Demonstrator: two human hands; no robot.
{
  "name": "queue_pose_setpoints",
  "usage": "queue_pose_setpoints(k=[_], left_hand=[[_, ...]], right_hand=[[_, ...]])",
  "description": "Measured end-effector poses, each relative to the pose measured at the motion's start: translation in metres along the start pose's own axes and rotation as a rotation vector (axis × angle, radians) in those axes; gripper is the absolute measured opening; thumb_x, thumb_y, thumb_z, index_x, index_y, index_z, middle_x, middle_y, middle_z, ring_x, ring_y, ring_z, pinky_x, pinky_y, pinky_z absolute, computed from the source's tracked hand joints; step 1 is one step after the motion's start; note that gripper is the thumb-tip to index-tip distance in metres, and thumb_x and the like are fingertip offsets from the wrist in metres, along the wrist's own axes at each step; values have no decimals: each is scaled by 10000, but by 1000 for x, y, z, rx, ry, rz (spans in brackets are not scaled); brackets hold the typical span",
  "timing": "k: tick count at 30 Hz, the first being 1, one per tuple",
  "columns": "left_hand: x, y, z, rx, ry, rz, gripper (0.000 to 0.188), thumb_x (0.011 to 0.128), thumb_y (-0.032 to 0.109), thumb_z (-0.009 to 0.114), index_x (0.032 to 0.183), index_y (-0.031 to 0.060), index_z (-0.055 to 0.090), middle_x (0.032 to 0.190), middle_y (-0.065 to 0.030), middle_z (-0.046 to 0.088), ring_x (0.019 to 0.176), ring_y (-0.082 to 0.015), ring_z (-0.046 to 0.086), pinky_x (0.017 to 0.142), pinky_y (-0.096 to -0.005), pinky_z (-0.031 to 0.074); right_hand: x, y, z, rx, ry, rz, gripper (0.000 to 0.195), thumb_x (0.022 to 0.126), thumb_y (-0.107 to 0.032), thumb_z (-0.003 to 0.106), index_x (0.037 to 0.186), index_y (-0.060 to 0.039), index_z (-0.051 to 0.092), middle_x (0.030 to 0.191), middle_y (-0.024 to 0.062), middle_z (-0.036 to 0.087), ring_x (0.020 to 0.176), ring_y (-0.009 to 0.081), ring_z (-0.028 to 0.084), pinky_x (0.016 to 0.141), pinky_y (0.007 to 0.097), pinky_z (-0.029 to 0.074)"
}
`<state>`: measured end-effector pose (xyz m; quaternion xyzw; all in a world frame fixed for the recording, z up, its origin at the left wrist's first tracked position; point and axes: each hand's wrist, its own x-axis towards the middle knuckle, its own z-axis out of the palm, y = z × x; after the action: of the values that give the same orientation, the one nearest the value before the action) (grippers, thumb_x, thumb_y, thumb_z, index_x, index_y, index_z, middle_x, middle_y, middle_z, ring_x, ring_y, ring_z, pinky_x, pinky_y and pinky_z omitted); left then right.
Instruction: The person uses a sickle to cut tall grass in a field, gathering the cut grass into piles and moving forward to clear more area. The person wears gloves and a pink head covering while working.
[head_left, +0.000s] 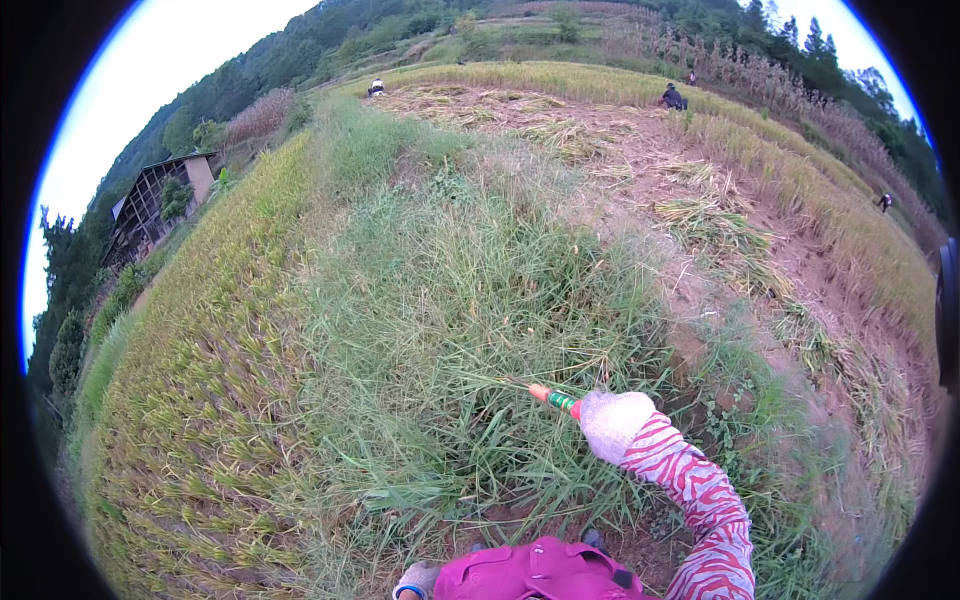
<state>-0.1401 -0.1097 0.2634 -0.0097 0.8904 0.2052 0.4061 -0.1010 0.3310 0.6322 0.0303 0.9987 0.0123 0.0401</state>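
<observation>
My right hand, in a pale knitted work glove below a red-and-white striped sleeve, grips the orange and green handle of a tool. The tool's far end is lost among the grass, so its kind cannot be told. Tall green grass stands around and beyond it. At the bottom edge, beside the magenta garment, my left hand shows in a whitish glove with a blue edge at the wrist. Its fingers are too poorly seen to tell what they do.
Standing yellow-green crop borders the grass on the left. Cut stalks lie in bunches on bare soil at the right. Far off, a person in dark clothing, another in white and a third are among the crops.
</observation>
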Motion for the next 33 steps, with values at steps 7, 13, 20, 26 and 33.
queue_pose_setpoints(k=[7, 13, 20, 26, 33], left_hand=[[38, -32, 3, 161, -10, 93, 569, 725, 497, 594, 1115, 83, 623, 1209, -190, 573, 1145, -340, 528, 945, -379, 426], [-15, 93, -13, 47, -132, 53, 502, 814, 466, 527, 1120, 80, 627, 1214, -198, 567, 1136, -312, 539, 921, -375, 425], [-15, 78, -21, 37, -108, 30, 492, 786, 472, 556, 1090, 95, 647, 1147, -172, 615, 1071, -320, 580, 901, -363, 442], [-2, 44, -22, 94, -116, 66, 529, 775, 481, 572, 1119, 83, 624, 1161, -177, 603, 1098, -337, 555, 905, -374, 434], [9, 74, -23, -44, -106, 58, 635, 727, 532, 612, 1158, 67, 589, 1148, -196, 603, 1070, -335, 570, 892, -382, 437]], right_hand=[[-31, -64, -134, -30, 285, -399, 268, 765, -129, 587, 973, 39, 579, 757, 125, 596, 640, 246, 638, 461, 405, 496], [-42, -110, -153, 1, 295, -575, 284, 768, -154, 592, 972, 42, 579, 723, 118, 590, 605, 235, 627, 448, 393, 487], [-33, -115, -146, 48, 307, -679, 305, 771, -185, 597, 971, 45, 579, 683, 110, 583, 564, 222, 614, 432, 379, 476], [-26, -132, -135, 18, 285, -692, 325, 774, -210, 602, 970, 48, 579, 648, 103, 576, 529, 210, 603, 419, 366, 468], [-47, -70, -88, -112, 49, -368, 351, 778, -241, 608, 969, 52, 579, 608, 95, 569, 488, 197, 590, 404, 352, 457]])
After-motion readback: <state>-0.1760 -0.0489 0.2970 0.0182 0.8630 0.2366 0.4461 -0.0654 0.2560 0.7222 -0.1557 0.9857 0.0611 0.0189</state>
